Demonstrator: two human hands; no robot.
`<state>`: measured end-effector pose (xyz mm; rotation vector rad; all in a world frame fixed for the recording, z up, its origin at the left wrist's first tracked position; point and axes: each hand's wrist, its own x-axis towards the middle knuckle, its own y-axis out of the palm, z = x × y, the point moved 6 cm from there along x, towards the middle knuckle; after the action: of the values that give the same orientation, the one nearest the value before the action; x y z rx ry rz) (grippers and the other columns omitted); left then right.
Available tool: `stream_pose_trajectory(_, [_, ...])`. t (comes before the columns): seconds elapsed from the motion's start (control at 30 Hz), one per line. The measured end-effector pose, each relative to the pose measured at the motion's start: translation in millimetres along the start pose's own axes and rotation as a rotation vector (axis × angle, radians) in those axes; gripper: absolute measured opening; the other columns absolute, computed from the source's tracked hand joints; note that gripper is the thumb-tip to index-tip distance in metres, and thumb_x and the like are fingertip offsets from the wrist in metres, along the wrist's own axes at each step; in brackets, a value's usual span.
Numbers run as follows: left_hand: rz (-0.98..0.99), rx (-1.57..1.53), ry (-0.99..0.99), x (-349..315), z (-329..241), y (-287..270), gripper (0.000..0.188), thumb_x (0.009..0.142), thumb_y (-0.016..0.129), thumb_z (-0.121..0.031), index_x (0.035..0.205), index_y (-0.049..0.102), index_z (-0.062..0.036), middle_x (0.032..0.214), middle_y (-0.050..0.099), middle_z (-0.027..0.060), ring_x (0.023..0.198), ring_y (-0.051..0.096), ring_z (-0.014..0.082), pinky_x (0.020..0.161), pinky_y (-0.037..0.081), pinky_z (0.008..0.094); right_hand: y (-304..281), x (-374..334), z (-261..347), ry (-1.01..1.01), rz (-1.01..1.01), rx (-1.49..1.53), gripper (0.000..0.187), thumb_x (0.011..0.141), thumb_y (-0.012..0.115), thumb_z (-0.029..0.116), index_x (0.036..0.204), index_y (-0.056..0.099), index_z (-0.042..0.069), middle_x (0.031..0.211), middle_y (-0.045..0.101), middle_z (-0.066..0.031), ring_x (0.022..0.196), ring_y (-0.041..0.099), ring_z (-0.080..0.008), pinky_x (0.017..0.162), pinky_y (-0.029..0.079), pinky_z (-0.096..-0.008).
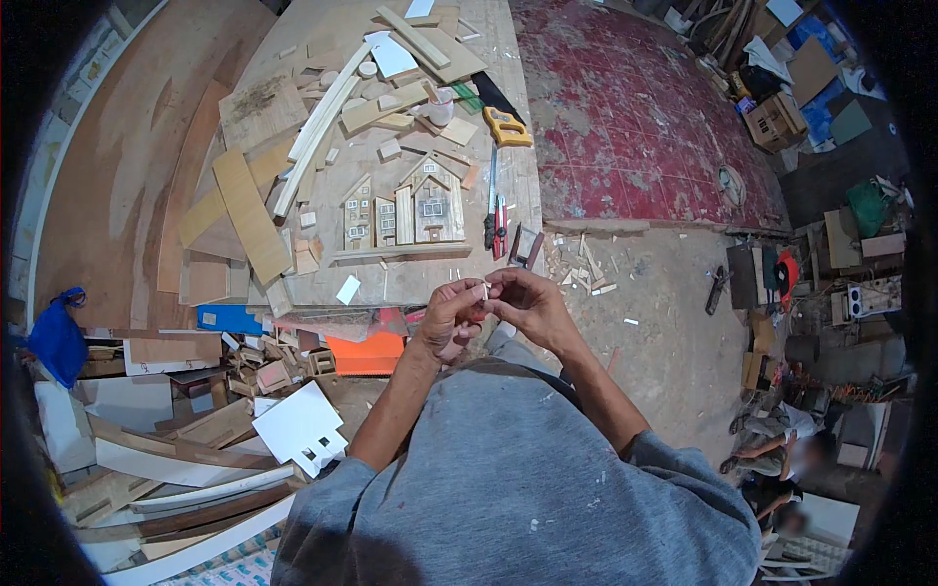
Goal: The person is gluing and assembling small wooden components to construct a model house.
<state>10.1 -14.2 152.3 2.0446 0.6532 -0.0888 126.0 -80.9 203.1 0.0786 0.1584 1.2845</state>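
Above the workbench's near edge, my left hand [449, 314] and my right hand [532, 308] meet with bent, closed fingers. Between their fingertips is a small, thin pale piece [487, 290], like a sliver of wood; its exact kind is too small to tell. Just beyond them stands a miniature wooden house front [432, 213] with gabled roofs and little white windows, set along a wooden strip [403, 252]. To its right lie a red-handled tool [501, 230], a dark angled piece [528, 248] and a handsaw with a yellow handle [507, 128].
Wood strips and offcuts [391, 112] crowd the far bench around a white cup [441, 105]. Long boards lean at the left. Scrap wood and a white cut-out panel [301, 428] lie below left. Two people [787, 449] sit at the lower right.
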Motion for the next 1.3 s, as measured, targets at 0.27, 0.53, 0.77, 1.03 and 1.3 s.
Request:
stream_pose_trajectory(0.27, [0.066, -0.031, -0.073, -3.7, 4.3, 12.9, 0.017, 0.095, 0.065, -0.016, 0.107, 0.067, -0.0043, 0.097, 0.071, 0.0014, 0.070, 0.063, 0.0001, 0.038, 0.036, 0.0119, -10.4, -4.7, 2.8, -0.134, 0.014, -0.236, 0.022, 0.084, 0.073, 0.003, 0.105, 0.067, 0.000, 0.091, 0.065, -0.0030, 0.083, 0.062, -0.0087, 0.070, 0.053, -0.0241])
stream_pose_trajectory(0.53, [0.115, -0.029, -0.140, -5.2, 10.1, 10.6, 0.019, 0.097, 0.062, -0.020, 0.107, 0.064, -0.0033, 0.085, 0.069, 0.0033, 0.067, 0.065, 0.0041, 0.036, 0.035, 0.0128, -5.7, -10.8, 23.0, -0.201, 0.071, -0.409, 0.023, 0.081, 0.076, 0.005, 0.102, 0.066, 0.002, 0.086, 0.060, -0.0024, 0.075, 0.059, -0.0090, 0.064, 0.049, -0.0237])
stream_pose_trajectory(0.77, [0.134, -0.107, -0.178, -11.3, 16.7, 3.2, 0.018, 0.097, 0.063, -0.022, 0.103, 0.065, -0.0051, 0.081, 0.067, 0.0016, 0.063, 0.061, 0.0028, 0.037, 0.039, 0.0120, 2.2, -10.9, 29.0, -0.205, 0.149, -0.494, 0.023, 0.082, 0.074, 0.004, 0.102, 0.064, 0.002, 0.090, 0.060, -0.0025, 0.079, 0.061, -0.0080, 0.066, 0.052, -0.0226])
stream_pose_trajectory(1.03, [0.175, -0.110, -0.219, -24.6, 14.3, 0.1, 0.020, 0.097, 0.062, -0.023, 0.102, 0.065, -0.0032, 0.082, 0.066, 0.0027, 0.062, 0.058, 0.0029, 0.035, 0.035, 0.0133, 6.8, -12.8, 22.4, -0.255, 0.150, -0.512, 0.024, 0.079, 0.076, 0.006, 0.100, 0.064, 0.003, 0.085, 0.060, -0.0016, 0.073, 0.059, -0.0065, 0.060, 0.049, -0.0223])
stream_pose_trajectory(1.3, [0.213, 0.128, -0.193, -8.6, -42.9, -1.7, 0.018, 0.098, 0.062, -0.019, 0.103, 0.067, -0.0022, 0.077, 0.059, -0.0001, 0.056, 0.045, 0.0008, 0.037, 0.027, 0.0122, 24.2, 26.1, 57.6, -0.407, 0.238, -0.602, 0.018, 0.081, 0.074, 0.004, 0.096, 0.063, 0.003, 0.079, 0.059, -0.0015, 0.069, 0.058, -0.0074, 0.058, 0.048, -0.0230])
